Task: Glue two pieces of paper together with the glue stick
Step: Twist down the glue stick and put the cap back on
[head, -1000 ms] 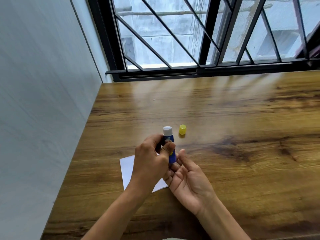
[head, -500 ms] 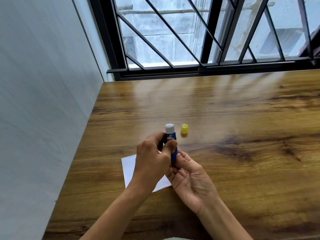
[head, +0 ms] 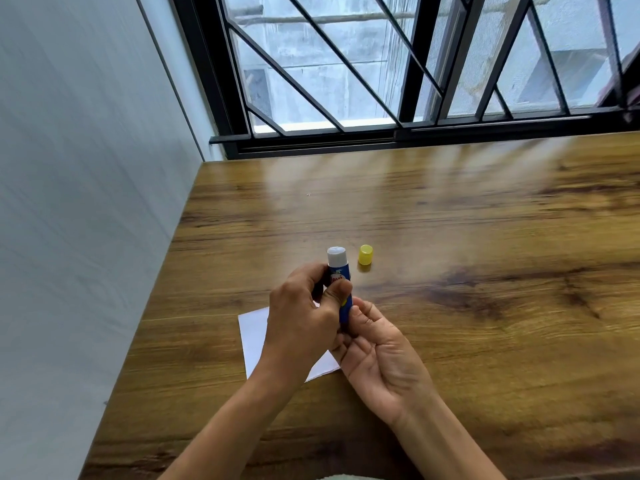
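Note:
My left hand grips an uncapped blue glue stick upright above the table, its white glue tip pointing up. My right hand is palm up just below, its thumb and fingers pinching the stick's bottom end. The yellow cap stands on the wood just right of the stick. White paper lies flat on the table under my left hand, mostly hidden by it; I cannot tell whether it is one sheet or two.
The wooden table meets a pale wall on the left and a black barred window at the back.
My right hand's fingers have curled from an open palm onto the bottom of the glue stick. The left hand and stick stay in about the same place.

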`<act>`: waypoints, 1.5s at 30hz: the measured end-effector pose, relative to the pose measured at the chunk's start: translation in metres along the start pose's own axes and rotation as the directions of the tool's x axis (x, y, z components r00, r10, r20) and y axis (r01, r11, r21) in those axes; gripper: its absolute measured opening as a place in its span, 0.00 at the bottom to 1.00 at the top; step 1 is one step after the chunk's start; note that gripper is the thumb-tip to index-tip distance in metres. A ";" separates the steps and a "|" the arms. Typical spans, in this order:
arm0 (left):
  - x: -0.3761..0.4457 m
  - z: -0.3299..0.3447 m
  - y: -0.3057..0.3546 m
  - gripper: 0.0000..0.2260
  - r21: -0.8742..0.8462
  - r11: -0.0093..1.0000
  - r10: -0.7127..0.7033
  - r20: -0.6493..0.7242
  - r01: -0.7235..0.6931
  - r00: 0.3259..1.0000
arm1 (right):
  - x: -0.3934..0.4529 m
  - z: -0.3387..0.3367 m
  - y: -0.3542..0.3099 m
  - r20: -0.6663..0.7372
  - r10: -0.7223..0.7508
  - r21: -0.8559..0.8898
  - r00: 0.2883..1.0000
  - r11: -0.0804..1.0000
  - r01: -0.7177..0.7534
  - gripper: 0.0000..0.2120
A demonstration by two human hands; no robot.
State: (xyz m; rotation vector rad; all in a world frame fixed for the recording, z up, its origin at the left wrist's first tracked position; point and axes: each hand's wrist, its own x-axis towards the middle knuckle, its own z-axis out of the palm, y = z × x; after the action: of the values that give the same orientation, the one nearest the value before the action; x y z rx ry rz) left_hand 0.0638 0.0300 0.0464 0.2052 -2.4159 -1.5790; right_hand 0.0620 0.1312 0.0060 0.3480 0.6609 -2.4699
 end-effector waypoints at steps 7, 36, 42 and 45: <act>-0.003 0.001 -0.001 0.02 -0.051 0.998 -0.028 0.016 0.029 0.999 | 0.000 0.004 0.002 0.007 0.164 0.032 0.986 0.986 -0.164 0.18; -0.002 0.002 -0.009 0.03 -0.040 0.999 -0.004 -0.029 0.002 1.000 | 0.002 -0.002 0.003 -0.040 0.005 -0.063 0.999 0.998 -0.007 0.12; -0.002 -0.004 -0.011 0.03 -0.111 0.993 -0.026 0.011 0.027 1.000 | 0.008 -0.002 -0.015 0.064 -0.143 -0.423 0.988 0.893 0.157 0.17; -0.001 -0.008 -0.013 0.04 -0.131 0.990 -0.043 0.023 0.046 0.999 | 0.020 0.001 -0.037 0.159 -0.373 -0.829 0.914 0.452 0.329 0.08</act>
State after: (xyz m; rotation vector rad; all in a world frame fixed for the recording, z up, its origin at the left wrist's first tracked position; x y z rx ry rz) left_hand 0.0670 0.0180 0.0372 0.2209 -2.3261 -1.7610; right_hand 0.0248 0.1488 0.0135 -0.1550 2.0222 -2.1209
